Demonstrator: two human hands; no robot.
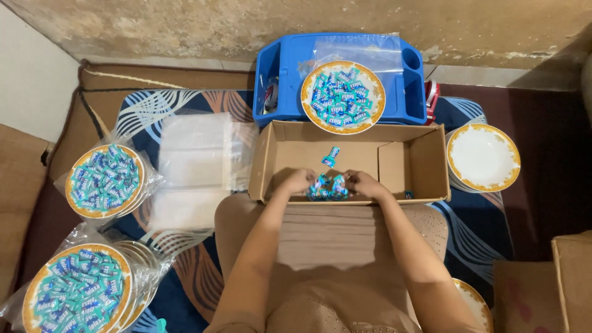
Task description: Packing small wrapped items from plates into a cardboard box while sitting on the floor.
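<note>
Far left: two gold-rimmed plates heaped with small blue-wrapped candies, one at the bottom corner (pixel 79 291), one above it (pixel 105 180), each sitting in clear plastic. Beside them, a stack of empty clear plastic bags (pixel 197 166) on the patterned mat (pixel 151 108).

Centre: open cardboard box (pixel 351 161) resting against the knees. Left hand (pixel 298 180) and right hand (pixel 364 183) meeting at the box's near wall, fingers curled closed round a small cluster of candies (pixel 327 187) held between them; exact finger gaps too small to tell. One loose candy (pixel 331 156) lying on the box floor, otherwise nearly bare.

Behind the box: blue plastic tray (pixel 283 61) bearing a third candy-filled plate (pixel 343 97).

Right: stack of empty white plates with gold rims (pixel 483 157).

Judged from this: three plates filled, several plates unfilled, bags apparently unused, so roughly partway through.
</note>
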